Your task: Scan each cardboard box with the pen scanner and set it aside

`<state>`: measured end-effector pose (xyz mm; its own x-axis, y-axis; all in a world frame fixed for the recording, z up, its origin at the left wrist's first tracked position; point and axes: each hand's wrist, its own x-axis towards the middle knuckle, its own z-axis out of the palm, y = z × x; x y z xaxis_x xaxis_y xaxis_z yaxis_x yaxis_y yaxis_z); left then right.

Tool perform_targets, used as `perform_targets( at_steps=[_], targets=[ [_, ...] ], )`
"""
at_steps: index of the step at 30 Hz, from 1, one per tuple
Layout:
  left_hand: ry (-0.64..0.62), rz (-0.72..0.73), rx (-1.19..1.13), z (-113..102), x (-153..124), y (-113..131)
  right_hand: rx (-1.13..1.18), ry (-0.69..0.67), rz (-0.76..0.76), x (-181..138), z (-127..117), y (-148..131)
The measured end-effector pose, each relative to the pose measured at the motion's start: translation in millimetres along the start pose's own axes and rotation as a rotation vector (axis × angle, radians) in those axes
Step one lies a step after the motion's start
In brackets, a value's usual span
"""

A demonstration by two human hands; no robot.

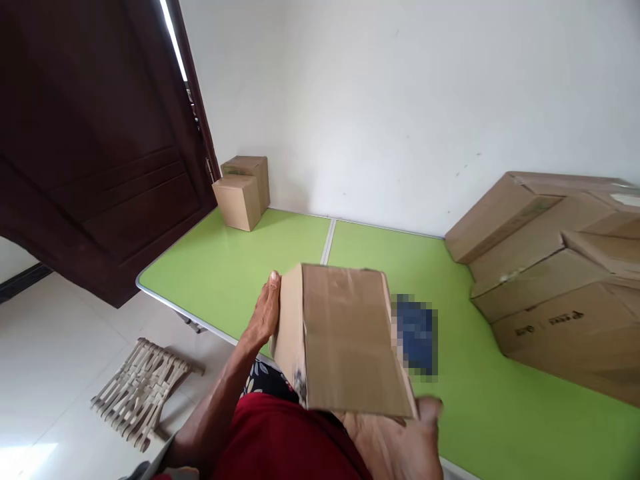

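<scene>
A brown cardboard box (350,333) is held tilted in front of my body, over the near edge of the green table. Its broad face is turned up toward me, and a dark scuff marks its near left corner. My left hand (266,308) presses against the left side, thumb pointing up and the other fingers mostly hidden. Under the near right end, my right hand (400,440) supports the box with its palm up and its thumb at the corner. Beside the box's right edge lies a dark blue item (416,333), blurred by pixelation.
Two small cardboard boxes (237,203) stand at the table's far left corner. Several larger flattened-looking cartons (565,280) are piled at the right against the white wall. A woven stool (143,390) is on the floor at left, near a dark door (100,133). The green table (280,250) has a pale seam.
</scene>
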<state>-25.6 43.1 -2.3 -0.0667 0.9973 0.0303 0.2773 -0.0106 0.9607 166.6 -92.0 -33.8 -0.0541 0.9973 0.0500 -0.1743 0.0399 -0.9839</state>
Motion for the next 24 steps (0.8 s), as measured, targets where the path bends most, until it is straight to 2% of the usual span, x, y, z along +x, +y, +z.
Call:
perform_targets(
  at_steps=[3, 5, 8, 10, 13, 15, 19, 22, 24],
  targets=[
    [-0.005, -0.02, 0.026, -2.6, -6.3, -5.6, 0.242, -0.021, 0.082, 15.4, -2.8, 10.5],
    [-0.016, -0.004, 0.047, -3.4, -11.4, -7.3, 0.291, 0.043, 0.089, 21.4, -5.2, 12.9],
    [-0.012, 0.034, 0.087, -6.8, -19.6, -8.9, 0.125, 0.203, 0.006, 20.0, -2.4, 7.7],
    [-0.014, 0.062, 0.112, -11.0, -25.6, -9.0, 0.02, 0.272, 0.004, 15.8, 2.6, 1.4],
    [-0.028, 0.096, 0.139, -20.0, -35.0, -7.0, -0.104, 0.319, 0.055, 12.5, 6.6, -6.5],
    [-0.043, 0.116, 0.149, -28.3, -40.9, -5.7, -0.179, 0.339, 0.032, 12.9, 4.7, -11.1],
    [-0.188, 0.121, 0.168, -50.5, -50.4, -10.9, -0.267, 0.308, -0.017, 13.7, -5.5, -25.7],
    [-0.325, 0.077, 0.163, -65.6, -56.5, -22.0, -0.198, 0.232, 0.027, 13.4, -12.3, -37.2],
    [-0.354, 0.06, 0.151, -71.3, -60.3, -27.7, -0.144, 0.162, 0.076, 14.3, -15.5, -39.7]
  ],
)
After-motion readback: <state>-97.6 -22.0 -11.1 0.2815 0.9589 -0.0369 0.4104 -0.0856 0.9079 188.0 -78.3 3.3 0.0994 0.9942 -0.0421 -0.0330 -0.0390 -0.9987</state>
